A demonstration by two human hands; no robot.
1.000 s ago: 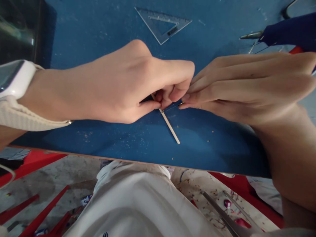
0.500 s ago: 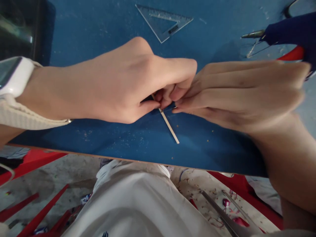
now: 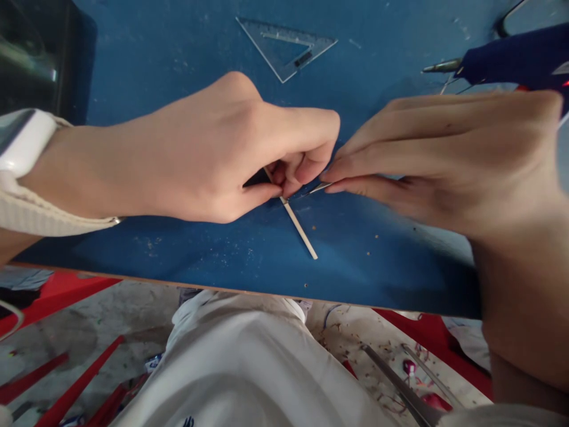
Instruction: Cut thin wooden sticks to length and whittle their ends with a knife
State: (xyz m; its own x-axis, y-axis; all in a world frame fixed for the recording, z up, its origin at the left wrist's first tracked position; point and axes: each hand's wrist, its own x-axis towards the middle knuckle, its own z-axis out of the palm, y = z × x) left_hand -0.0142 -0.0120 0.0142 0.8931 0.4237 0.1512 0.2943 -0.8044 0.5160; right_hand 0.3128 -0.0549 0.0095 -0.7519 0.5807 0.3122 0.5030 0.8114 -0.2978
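Note:
A thin wooden stick (image 3: 302, 231) lies slanted across the blue table (image 3: 186, 243), its near end pointing toward me. My left hand (image 3: 222, 148) is closed, with thumb and fingertips pinching the stick partway along; its far part is largely covered by my fingers. A dark mark shows on the stick just beside my left thumb. To the right, my right hand (image 3: 435, 160) pinches a small, thin metal blade (image 3: 320, 187) between thumb and fingers. The blade's tip points left toward the mark, a little apart from the stick. Most of the blade is hidden in the grip.
A clear set square (image 3: 283, 77) lies beyond my hands. At the upper right rests a dark blue glue gun (image 3: 511, 56) with a metal nozzle. A dark, glossy object (image 3: 33, 59) stands at the upper left. The table edge runs close to my lap.
My right hand has drawn back to the right from my left fingers, so more of the blade shows. My left hand still pinches the stick; the whole view has shifted slightly.

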